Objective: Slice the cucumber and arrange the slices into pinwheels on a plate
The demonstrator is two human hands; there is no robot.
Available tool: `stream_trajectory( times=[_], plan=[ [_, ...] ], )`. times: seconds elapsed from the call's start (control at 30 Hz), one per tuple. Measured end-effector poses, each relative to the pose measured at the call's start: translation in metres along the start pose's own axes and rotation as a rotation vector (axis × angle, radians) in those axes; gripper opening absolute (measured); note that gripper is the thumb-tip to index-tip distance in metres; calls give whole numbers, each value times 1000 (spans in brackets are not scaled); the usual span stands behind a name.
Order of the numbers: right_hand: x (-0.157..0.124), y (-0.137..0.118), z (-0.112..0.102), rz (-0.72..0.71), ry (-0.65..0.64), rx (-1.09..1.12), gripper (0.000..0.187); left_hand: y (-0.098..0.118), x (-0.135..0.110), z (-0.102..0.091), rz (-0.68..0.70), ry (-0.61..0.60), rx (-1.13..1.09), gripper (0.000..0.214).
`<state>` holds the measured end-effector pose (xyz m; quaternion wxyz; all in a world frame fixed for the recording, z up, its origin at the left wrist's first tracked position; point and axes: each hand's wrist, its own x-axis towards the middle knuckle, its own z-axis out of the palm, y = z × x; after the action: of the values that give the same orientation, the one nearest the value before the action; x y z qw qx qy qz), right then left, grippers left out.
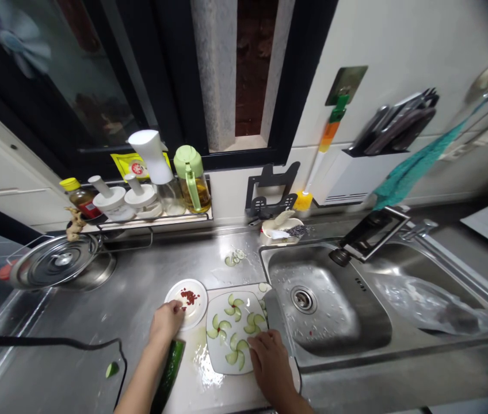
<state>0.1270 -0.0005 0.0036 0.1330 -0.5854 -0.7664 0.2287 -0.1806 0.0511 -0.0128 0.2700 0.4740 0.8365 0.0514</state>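
Note:
My left hand reaches over a small white saucer. Its thumb and fingers are pinched together at the saucer's near-left rim, beside small red pieces. Whatever is between the fingertips is hidden. My right hand rests at the right edge of a squarish white plate, fingers loosely bent and thumb apart. On the plate, pale green cucumber slices lie in several pinwheel shapes; red bits sit at the centre of some. A dark green cucumber lies under my left forearm, on a white cutting board.
A knife blade lies right of the plate, beside the steel sink. Thin slices lie behind the board. A rack holds seasoning jars and an oil bottle. Far left stands a lidded pot; a cucumber end lies nearer.

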Motion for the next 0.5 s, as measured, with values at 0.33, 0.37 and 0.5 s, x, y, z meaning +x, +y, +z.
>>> stream_trajectory(
  times=[0.33, 0.37, 0.5],
  plan=[
    [-2, 5, 2, -12, 12, 20, 25, -3, 1, 3, 2, 3, -34, 18],
    [-2, 5, 3, -12, 12, 18, 25, -3, 1, 3, 2, 7, -46, 18],
    [-3, 9, 5, -27, 15, 30, 23, -2, -1, 1, 5, 22, -108, 17]
  ],
)
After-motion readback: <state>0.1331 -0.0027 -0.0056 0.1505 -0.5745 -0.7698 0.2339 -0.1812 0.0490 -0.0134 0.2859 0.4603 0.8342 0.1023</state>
